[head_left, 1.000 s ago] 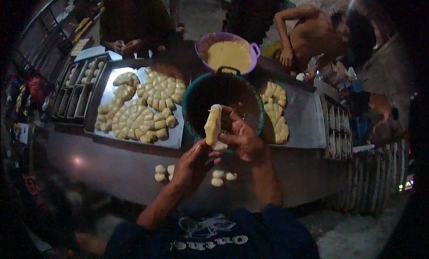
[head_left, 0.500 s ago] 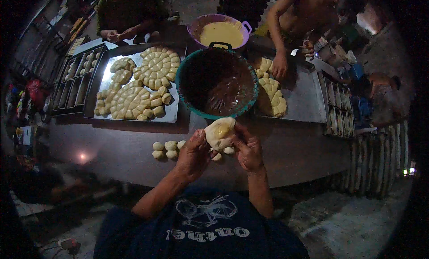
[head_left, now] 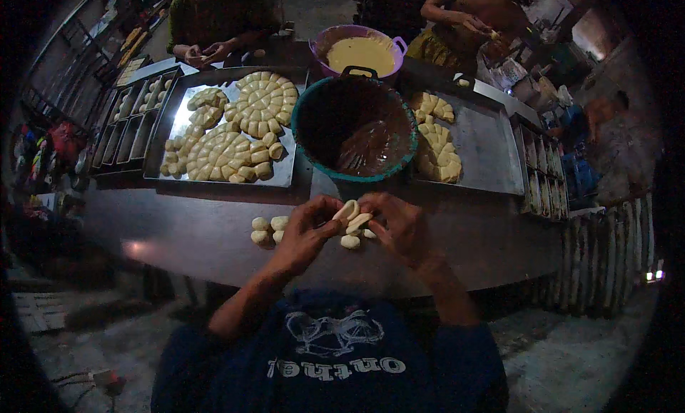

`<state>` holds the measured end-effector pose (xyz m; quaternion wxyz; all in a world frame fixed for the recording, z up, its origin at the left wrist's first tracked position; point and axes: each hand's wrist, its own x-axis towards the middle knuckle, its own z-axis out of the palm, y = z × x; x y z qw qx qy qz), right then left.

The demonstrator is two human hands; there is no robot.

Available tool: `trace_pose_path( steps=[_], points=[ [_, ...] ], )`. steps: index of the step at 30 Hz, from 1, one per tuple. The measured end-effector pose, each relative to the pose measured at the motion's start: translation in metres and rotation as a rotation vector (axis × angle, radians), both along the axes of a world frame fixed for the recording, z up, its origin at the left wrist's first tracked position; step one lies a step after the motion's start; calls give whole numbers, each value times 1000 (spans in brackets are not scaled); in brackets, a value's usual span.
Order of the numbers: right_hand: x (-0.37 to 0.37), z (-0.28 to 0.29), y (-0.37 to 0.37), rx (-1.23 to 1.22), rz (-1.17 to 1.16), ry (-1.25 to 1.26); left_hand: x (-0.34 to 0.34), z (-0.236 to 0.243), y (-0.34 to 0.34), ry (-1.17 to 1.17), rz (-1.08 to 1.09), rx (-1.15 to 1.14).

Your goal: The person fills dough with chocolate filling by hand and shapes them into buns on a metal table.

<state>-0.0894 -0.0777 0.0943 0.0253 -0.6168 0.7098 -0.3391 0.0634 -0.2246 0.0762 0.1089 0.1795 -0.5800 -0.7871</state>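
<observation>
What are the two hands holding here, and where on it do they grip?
Both the left hand and right hand pinch one pale dough piece between their fingertips, at its opposite ends.

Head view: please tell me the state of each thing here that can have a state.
Left hand: pinching the dough piece.
Right hand: pinching the same piece.
Dough piece: folded, held between both hands.
Teal bowl: holds dark filling, not full.
Purple bowl: holds yellow cream.
Left tray: mostly covered with dough pieces.
Right tray: part filled.
</observation>
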Motion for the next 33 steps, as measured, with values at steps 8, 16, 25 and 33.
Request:
trace_pose_path(
  steps=[8,16,25,33],
  points=[
    [-35,14,-8,262,232,-616,3,4,-17,-108,-173,364],
    [-45,19,-15,340,213,-928,-3,-44,-4,-31,-390,804],
    [2,16,-12,-15,103,-166,-8,-37,8,97,0,909],
    [46,5,-5,-141,-232,308,-8,-34,11,143,10,959]
  ],
)
